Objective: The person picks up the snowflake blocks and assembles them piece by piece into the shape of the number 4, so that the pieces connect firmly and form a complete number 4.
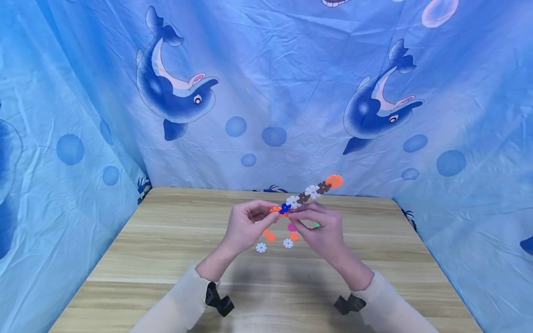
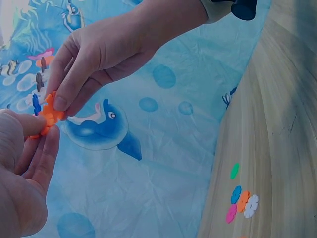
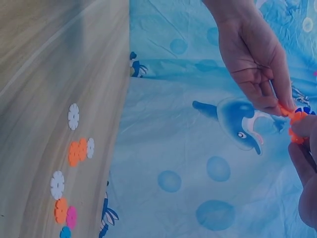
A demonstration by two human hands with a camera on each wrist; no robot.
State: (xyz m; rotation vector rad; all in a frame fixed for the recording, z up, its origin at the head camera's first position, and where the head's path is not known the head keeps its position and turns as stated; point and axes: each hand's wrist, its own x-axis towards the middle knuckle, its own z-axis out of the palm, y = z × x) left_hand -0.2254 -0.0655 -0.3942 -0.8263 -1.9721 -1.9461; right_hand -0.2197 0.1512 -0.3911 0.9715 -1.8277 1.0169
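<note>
A chain of slotted snowflake discs is held up above the table, slanting to the upper right. It runs from an orange disc at the far end through brown and white discs to a blue disc between the hands. The left hand pinches an orange disc beside the blue one. With thumb and fingers, the right hand pinches another orange disc near the chain's lower end. Fingertips partly cover both orange discs, so how they join cannot be told.
Loose discs lie on the wooden table beyond and below the hands: white discs, orange discs, a pink disc, a blue disc and a green disc. A blue dolphin-print cloth surrounds the table.
</note>
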